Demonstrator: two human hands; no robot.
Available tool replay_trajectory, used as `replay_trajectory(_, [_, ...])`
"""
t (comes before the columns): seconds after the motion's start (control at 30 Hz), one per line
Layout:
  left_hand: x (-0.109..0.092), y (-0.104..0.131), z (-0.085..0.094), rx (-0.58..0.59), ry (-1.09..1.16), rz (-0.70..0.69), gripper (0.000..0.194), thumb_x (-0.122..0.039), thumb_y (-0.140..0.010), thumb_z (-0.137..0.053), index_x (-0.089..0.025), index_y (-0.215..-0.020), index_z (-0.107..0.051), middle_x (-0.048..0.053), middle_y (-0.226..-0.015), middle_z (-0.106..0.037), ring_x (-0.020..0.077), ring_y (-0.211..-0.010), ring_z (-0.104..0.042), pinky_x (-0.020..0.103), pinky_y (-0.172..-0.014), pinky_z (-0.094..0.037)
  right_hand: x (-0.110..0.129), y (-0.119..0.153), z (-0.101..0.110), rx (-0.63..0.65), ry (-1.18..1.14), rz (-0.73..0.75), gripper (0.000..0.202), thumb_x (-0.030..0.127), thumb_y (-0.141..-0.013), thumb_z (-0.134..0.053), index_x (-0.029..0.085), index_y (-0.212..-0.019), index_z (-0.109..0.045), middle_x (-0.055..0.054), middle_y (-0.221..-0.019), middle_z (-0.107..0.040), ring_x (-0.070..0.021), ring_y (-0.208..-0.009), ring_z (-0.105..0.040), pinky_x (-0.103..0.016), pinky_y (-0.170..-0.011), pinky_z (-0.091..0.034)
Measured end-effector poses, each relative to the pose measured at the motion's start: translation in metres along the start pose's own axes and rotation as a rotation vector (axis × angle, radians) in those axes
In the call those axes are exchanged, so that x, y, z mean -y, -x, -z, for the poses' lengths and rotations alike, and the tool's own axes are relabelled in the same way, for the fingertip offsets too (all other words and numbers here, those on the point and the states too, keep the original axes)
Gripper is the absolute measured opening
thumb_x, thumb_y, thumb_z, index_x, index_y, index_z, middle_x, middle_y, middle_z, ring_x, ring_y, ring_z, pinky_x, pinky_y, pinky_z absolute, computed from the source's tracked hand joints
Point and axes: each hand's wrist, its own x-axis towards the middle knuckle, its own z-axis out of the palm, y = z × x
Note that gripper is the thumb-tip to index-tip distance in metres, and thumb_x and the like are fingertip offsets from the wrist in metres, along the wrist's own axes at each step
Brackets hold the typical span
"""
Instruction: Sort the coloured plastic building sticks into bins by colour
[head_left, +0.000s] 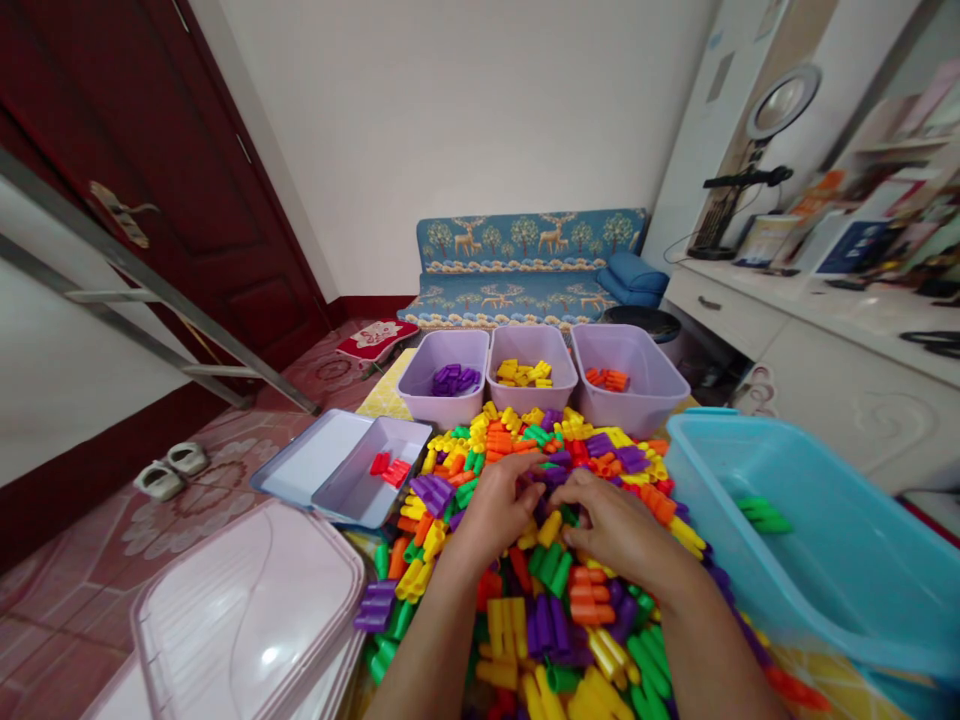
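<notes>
A big heap of plastic tube-shaped building blocks (pixel 551 625) in purple, yellow, orange, green and red covers the middle of the table. My left hand (pixel 504 505) reaches into the heap with curled fingers. Facing it, my right hand (pixel 611 525) is bent inward, its thumb below its fingers. A purple block (pixel 555 472) sits between the two sets of fingertips, and both hands appear to grip it. Fingers partly cover it. Loose yellow and green blocks lie just beneath the hands.
Three lilac bins at the back hold purple blocks (pixel 455 380), yellow blocks (pixel 523 374) and orange blocks (pixel 607 380). Red blocks (pixel 390 469) lie in a shallow tray (pixel 341 490) at left, above stacked lids (pixel 255 610). A blue tub (pixel 825 540) at right holds green blocks (pixel 763 515).
</notes>
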Motion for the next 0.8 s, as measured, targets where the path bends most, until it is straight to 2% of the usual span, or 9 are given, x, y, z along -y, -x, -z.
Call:
replay_trajectory(0.1, [-0.003, 0.000, 0.001, -0.045, 0.087, 0.012, 0.033, -0.011, -0.075, -0.063, -0.023, -0.104, -0.074, 0.006, -0.100, -0.074, 0.0224, -0.086, -0.065, 0.033, -0.082, -0.049, 0.000, -0.004, 0.002, -0.037, -0.111, 0.038, 0.017, 0.013, -0.068, -0.060, 0.024, -0.078, -0.067, -0.001, -0.089, -0.062, -0.0162, -0.077, -0.060, -0.027, -0.070, -0.042])
replay_trajectory(0.2, [-0.006, 0.000, 0.003, -0.090, 0.185, 0.052, 0.022, -0.023, -0.081, -0.065, -0.022, -0.100, -0.075, 0.007, -0.103, -0.073, 0.0229, -0.091, -0.065, 0.031, -0.084, -0.049, -0.006, -0.010, 0.007, -0.179, -0.297, 0.010, 0.009, 0.016, -0.071, -0.059, 0.021, -0.078, -0.063, 0.000, -0.082, -0.065, -0.0170, -0.077, -0.061, -0.029, -0.073, -0.045])
replay_trajectory(0.37, [-0.007, 0.001, 0.003, -0.010, 0.415, 0.049, 0.031, -0.034, -0.078, -0.071, -0.020, -0.106, -0.072, 0.007, -0.112, -0.070, 0.0218, -0.098, -0.064, 0.027, -0.082, -0.051, -0.006, -0.012, 0.011, -0.423, -0.437, -0.064, 0.011, 0.029, -0.075, -0.062, 0.021, -0.084, -0.062, -0.002, -0.080, -0.068, -0.0192, -0.078, -0.063, -0.032, -0.075, -0.049])
replay_trajectory(0.47, [-0.006, 0.001, -0.001, 0.043, 0.550, 0.082, 0.039, -0.031, -0.070, -0.079, -0.017, -0.105, -0.072, 0.007, -0.101, -0.072, 0.0178, -0.084, -0.066, 0.025, -0.075, -0.051, 0.003, -0.012, 0.010, -0.372, -0.583, 0.003, 0.024, 0.029, -0.076, -0.063, 0.022, -0.099, -0.064, -0.004, -0.099, -0.070, -0.0199, -0.089, -0.066, -0.033, -0.080, -0.051])
replay_trajectory(0.53, [-0.004, 0.000, -0.002, 0.058, 0.600, 0.109, 0.041, -0.031, -0.066, -0.082, -0.015, -0.103, -0.072, 0.006, -0.090, -0.072, 0.0152, -0.074, -0.064, 0.024, -0.070, -0.051, 0.007, -0.012, 0.009, -0.327, -0.646, -0.008, 0.028, 0.030, -0.077, -0.062, 0.023, -0.104, -0.065, -0.004, -0.100, -0.071, -0.0198, -0.085, -0.067, -0.031, -0.073, -0.053])
replay_trajectory(0.6, [0.000, -0.002, -0.001, -0.015, 0.609, 0.138, 0.040, -0.030, -0.065, -0.082, -0.014, -0.100, -0.072, 0.004, -0.083, -0.071, 0.0139, -0.068, -0.062, 0.023, -0.065, -0.050, 0.006, -0.012, 0.010, -0.362, -0.676, -0.073, 0.026, 0.031, -0.077, -0.060, 0.022, -0.101, -0.067, -0.003, -0.085, -0.071, -0.0185, -0.071, -0.065, -0.030, -0.060, -0.052])
replay_trajectory(0.67, [0.005, -0.005, 0.005, -0.172, 0.551, 0.168, 0.037, -0.027, -0.064, -0.082, -0.014, -0.098, -0.072, 0.004, -0.079, -0.071, 0.0139, -0.066, -0.062, 0.023, -0.063, -0.050, 0.001, -0.011, 0.012, -0.458, -0.700, -0.126, 0.026, 0.031, -0.075, -0.060, 0.020, -0.097, -0.067, -0.002, -0.072, -0.068, -0.0169, -0.060, -0.061, -0.028, -0.054, -0.049])
replay_trajectory(0.73, [0.011, -0.007, 0.012, -0.337, 0.440, 0.178, 0.034, -0.021, -0.065, -0.080, -0.015, -0.097, -0.073, 0.004, -0.081, -0.071, 0.0155, -0.071, -0.064, 0.025, -0.068, -0.051, -0.007, -0.009, 0.015, -0.553, -0.717, -0.154, 0.027, 0.033, -0.074, -0.062, 0.019, -0.096, -0.067, -0.002, -0.071, -0.067, -0.0161, -0.057, -0.060, -0.028, -0.054, -0.049])
replay_trajectory(0.8, [0.015, -0.008, 0.019, -0.430, 0.328, 0.144, 0.032, -0.015, -0.066, -0.077, -0.018, -0.098, -0.074, 0.005, -0.089, -0.072, 0.0186, -0.083, -0.066, 0.029, -0.080, -0.052, -0.014, -0.008, 0.018, -0.613, -0.721, -0.177, 0.030, 0.035, -0.073, -0.064, 0.018, -0.098, -0.066, -0.003, -0.075, -0.069, -0.0160, -0.059, -0.061, -0.028, -0.055, -0.049])
